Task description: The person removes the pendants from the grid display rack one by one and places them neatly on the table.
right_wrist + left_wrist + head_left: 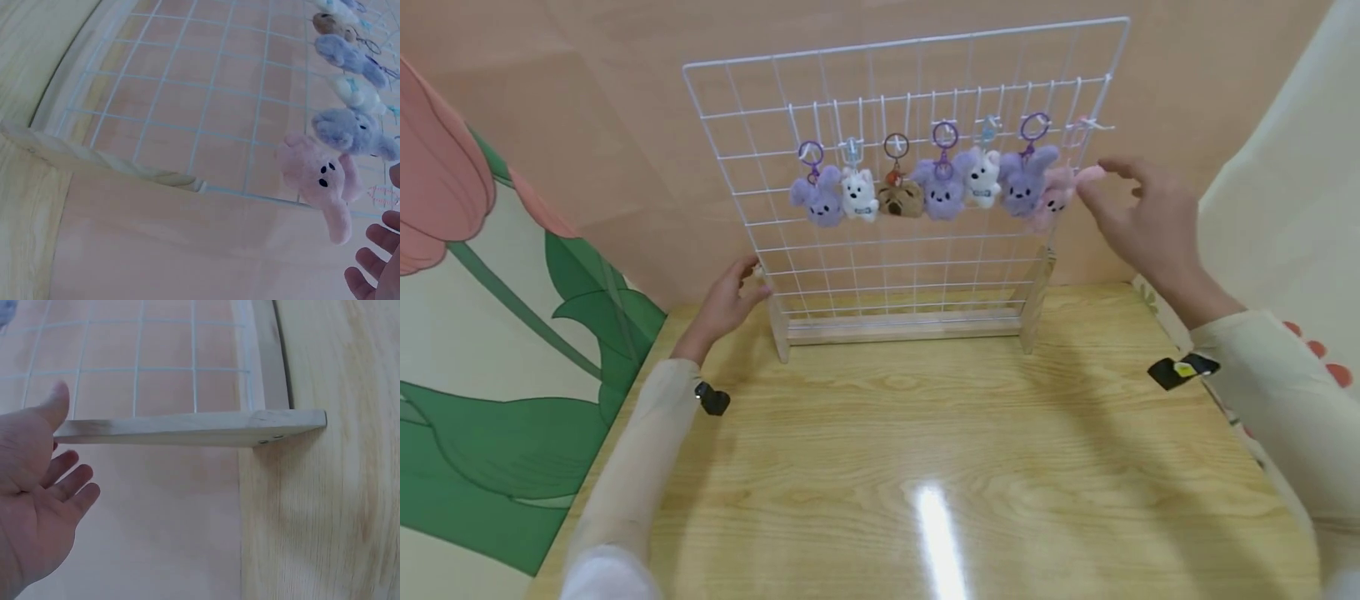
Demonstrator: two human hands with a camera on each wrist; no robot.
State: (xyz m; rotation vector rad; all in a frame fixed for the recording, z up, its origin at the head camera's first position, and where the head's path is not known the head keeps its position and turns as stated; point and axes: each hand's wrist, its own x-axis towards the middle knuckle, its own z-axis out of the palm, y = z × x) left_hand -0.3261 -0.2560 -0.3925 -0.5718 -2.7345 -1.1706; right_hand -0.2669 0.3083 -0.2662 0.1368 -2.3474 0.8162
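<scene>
Beside the right hand, we see a pink toy with black eyes. Left of that hand, we find 3 light purple toys, 2 white toys and 1 brown toy. We note purple rings on the purple toys, light blue clips on the white. The grid between the hands is white; the stand by the left hand is pale beige. Below both hands, we have a yellow-tan table with streaky grain; behind them, a peach wall. Left of the left hand, we see a pink flower with green leaves. Both sleeves are cream.
</scene>
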